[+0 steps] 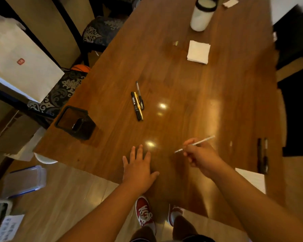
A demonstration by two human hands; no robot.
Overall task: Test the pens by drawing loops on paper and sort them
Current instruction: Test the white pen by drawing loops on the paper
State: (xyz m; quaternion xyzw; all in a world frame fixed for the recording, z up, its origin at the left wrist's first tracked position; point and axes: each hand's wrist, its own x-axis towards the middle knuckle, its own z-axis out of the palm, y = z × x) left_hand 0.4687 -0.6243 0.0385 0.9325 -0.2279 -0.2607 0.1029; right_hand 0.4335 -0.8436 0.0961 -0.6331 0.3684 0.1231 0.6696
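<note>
My right hand pinches a thin white pen above the wooden table, the pen slanting up to the right. Flat on the table near its front edge lies my left hand, fingers spread and holding nothing. Three pens, black and yellow, lie together at the table's middle left. Two dark pens lie side by side near the right edge. A white sheet of paper pokes out at the front right, partly behind my right forearm.
A black square pen holder stands at the table's left corner. A folded white napkin stack and a white cylindrical container sit farther back. Patterned chairs and a white paper bag are at the left.
</note>
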